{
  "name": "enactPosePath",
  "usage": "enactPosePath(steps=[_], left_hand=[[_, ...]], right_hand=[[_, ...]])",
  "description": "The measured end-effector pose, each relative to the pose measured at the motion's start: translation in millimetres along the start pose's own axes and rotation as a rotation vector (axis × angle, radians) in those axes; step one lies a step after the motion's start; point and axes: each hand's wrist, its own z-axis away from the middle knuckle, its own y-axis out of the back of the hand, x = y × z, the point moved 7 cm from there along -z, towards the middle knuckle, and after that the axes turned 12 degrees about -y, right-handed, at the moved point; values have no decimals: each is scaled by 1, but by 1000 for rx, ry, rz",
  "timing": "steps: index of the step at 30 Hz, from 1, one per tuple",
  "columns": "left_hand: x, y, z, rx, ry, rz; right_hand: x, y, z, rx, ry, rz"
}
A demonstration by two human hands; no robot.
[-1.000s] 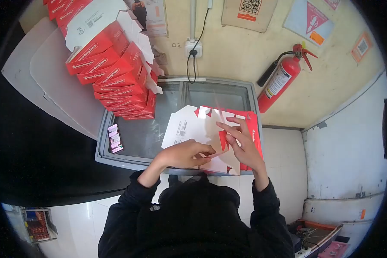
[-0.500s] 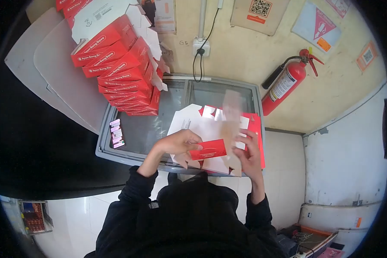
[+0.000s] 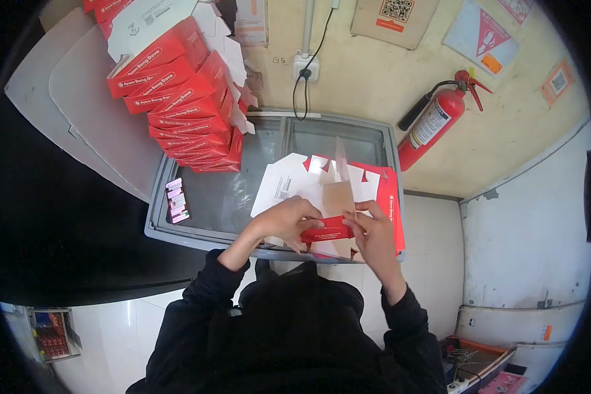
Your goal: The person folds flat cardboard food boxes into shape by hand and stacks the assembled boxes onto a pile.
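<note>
A cardboard food box (image 3: 327, 228), red outside and pale inside, is partly folded between my hands at the front of the glass-topped chest freezer. My left hand (image 3: 290, 220) grips the left end of its red side panel, thumb on the red face. At the panel's right end, my right hand (image 3: 373, 235) pinches the corner beside a raised flap (image 3: 343, 169). Beneath lie flat box blanks (image 3: 279, 180), white side up, and some red ones (image 3: 391, 197) show at the right edge. My fingers hide part of both corners.
A leaning stack of folded red boxes (image 3: 197, 121) stands on the freezer's (image 3: 262, 141) left side. Near its left rim lies a lit phone (image 3: 176, 201). A fire extinguisher (image 3: 433, 121) hangs on the wall at right, and a cable (image 3: 306, 92) runs from a socket behind.
My right hand has moved left and closed on the right corner of the red panel. The raised flap has swung left and stands more upright. My left hand has shifted slightly right.
</note>
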Motion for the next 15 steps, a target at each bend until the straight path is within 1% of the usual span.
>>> enactPosePath(steps=[2, 5, 7, 9, 11, 12, 14, 15], left_hand=[[6, 1, -1, -154, 189, 216], [-17, 3, 4, -18, -84, 296], [-20, 11, 21, 144, -89, 871], [-24, 11, 30, 283, -102, 952], [-26, 3, 37, 395, -110, 548], [-3, 5, 33, 421, -145, 336], [-1, -1, 28, 439, -88, 316], [2, -2, 26, 447, -61, 307]], right_hand=[[-3, 4, -9, -36, -3, 117], [-4, -4, -18, -40, -7, 399], [12, -5, -22, -84, -35, 272], [15, -5, -26, -118, -64, 131], [8, -7, -22, -159, -98, -24], [3, -9, -22, -167, -94, -27], [-3, -13, -20, -185, -88, -29], [-4, -11, -20, -150, -55, -17]])
